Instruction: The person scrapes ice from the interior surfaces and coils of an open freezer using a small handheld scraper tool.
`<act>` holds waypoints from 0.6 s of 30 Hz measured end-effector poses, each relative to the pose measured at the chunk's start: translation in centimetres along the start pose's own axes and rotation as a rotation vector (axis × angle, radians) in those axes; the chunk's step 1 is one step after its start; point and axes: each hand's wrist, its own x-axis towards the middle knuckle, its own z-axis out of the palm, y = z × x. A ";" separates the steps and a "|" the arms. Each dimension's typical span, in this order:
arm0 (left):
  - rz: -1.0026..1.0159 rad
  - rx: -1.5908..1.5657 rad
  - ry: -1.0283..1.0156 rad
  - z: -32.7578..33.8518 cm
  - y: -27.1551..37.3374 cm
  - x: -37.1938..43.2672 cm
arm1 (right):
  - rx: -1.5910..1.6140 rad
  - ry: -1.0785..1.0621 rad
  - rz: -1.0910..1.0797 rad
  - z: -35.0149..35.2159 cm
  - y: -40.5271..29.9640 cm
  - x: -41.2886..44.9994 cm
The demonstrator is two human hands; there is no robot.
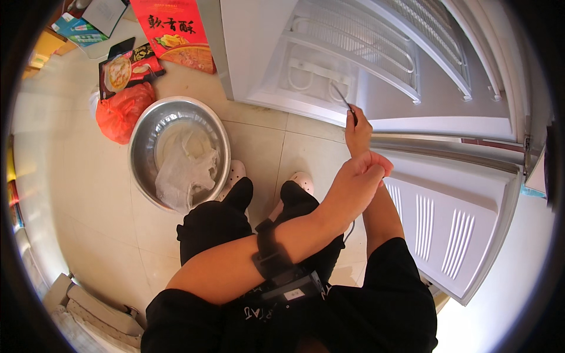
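My right hand (pixel 359 132) holds a slim metal tool with a black handle (pixel 354 115), perhaps a knife or screwdriver. Its thin tip points into the lowest part of an open freezer compartment (pixel 318 66), near white coiled tubes at the back. My left hand (pixel 368 170) is curled closed above my right forearm and hides part of it; whether anything small lies within its fingers is not visible. A black strap circles my left forearm. The open freezer door (pixel 446 220), white and ribbed inside, stands to the right of my arms.
A steel basin (pixel 224 145) holding a translucent plastic bag (pixel 181 176) is on the tiled floor, left of my feet. Beyond it are a red plastic bag (pixel 126 112), food boxes (pixel 128 68) and a tall red box (pixel 176 35). A padded seat (pixel 99 313) is at lower left.
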 end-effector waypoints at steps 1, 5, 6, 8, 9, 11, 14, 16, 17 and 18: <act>0.005 -0.006 -0.004 0.1 0.0 -0.1 | 0.034 0.014 0.041 -0.5 -1.0 0.2; -0.008 0.003 -0.030 0.4 -0.4 0.3 | 0.003 -0.153 0.110 0.1 2.0 0.0; -0.011 -0.001 -0.036 0.6 -0.6 0.4 | -0.006 -0.152 0.113 -0.2 3.1 -0.1; 0.017 -0.030 -0.039 0.7 -0.7 0.3 | -0.079 -0.138 0.011 -0.1 2.4 0.1; 0.017 -0.031 -0.037 0.7 -0.7 0.4 | -0.041 -0.091 0.009 0.1 2.1 0.9; -0.018 0.017 0.005 0.2 -0.2 0.3 | -0.020 -0.089 0.059 0.2 0.2 1.1; 0.004 0.004 -0.011 0.3 -0.2 0.3 | -0.031 -0.029 0.054 -0.3 0.3 1.5; 0.003 0.013 -0.027 0.3 -0.2 0.5 | -0.086 -0.049 0.028 -0.2 2.3 1.5; 0.005 0.023 -0.030 0.2 -0.2 0.6 | -0.129 -0.049 -0.048 -0.1 2.2 1.7; 0.008 0.024 -0.032 0.2 -0.1 0.6 | -0.129 -0.046 -0.051 -0.2 2.1 2.0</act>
